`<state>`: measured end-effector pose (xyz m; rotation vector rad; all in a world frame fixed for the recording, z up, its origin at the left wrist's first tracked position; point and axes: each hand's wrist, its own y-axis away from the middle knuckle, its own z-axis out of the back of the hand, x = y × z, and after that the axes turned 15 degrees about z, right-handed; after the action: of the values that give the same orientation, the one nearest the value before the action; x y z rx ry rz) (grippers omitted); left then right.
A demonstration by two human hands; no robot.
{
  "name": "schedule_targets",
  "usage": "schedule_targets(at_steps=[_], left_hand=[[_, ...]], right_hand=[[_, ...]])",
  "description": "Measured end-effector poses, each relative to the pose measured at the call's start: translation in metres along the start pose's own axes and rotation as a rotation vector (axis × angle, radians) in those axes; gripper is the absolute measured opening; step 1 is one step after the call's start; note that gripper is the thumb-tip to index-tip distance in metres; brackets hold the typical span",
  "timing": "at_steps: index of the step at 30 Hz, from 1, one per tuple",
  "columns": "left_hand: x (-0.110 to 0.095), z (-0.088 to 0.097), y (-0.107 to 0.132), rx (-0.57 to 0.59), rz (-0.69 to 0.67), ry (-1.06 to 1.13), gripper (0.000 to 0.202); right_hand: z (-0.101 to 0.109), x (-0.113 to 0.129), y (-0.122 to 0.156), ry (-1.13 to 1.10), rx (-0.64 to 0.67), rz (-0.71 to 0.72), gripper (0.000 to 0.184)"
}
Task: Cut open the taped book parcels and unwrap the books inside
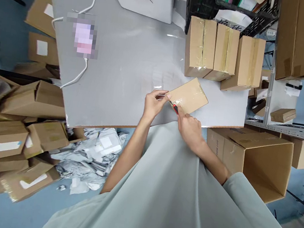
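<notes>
- Grey table (125, 62), upper middle
- One carton (190, 94), centre, long axis slanting lower left to upper right
- Three taped boxes (224, 52), upper right
- One red cutter (175, 109), wrapped in right hand (189, 129), pointing upper left
- Left hand (154, 105) at carton's left corner, fingertips nearly together; hold unclear

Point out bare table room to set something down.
Widest: the grey table between the pixelated item and the three taped boxes, this side of the white container. Smaller: the strip right of the small carton, this side of those boxes. Crowded: top right, boxes by the black crate; around the carton, with left hand, right hand and red-handled tool.
</notes>
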<state>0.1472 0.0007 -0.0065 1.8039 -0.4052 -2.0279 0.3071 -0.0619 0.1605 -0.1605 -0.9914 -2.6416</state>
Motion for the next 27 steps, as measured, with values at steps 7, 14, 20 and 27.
schedule_targets(at_steps=[7, 14, 20, 27], left_hand=[[0.003, -0.003, 0.005, -0.019, 0.019, -0.013, 0.060], [0.006, -0.009, 0.015, -0.033, 0.010, 0.003, 0.059], [0.008, -0.009, 0.019, -0.035, 0.026, 0.020, 0.055], [0.002, -0.006, 0.006, -0.111, -0.007, 0.002, 0.038]], right_hand=[[0.009, 0.005, 0.010, 0.095, 0.085, 0.007, 0.070], [0.001, -0.004, 0.035, 0.101, 0.120, 0.012, 0.068], [-0.011, -0.016, 0.037, 0.089, 0.093, 0.025, 0.066], [-0.008, -0.019, 0.019, 0.050, 0.067, 0.068, 0.066]])
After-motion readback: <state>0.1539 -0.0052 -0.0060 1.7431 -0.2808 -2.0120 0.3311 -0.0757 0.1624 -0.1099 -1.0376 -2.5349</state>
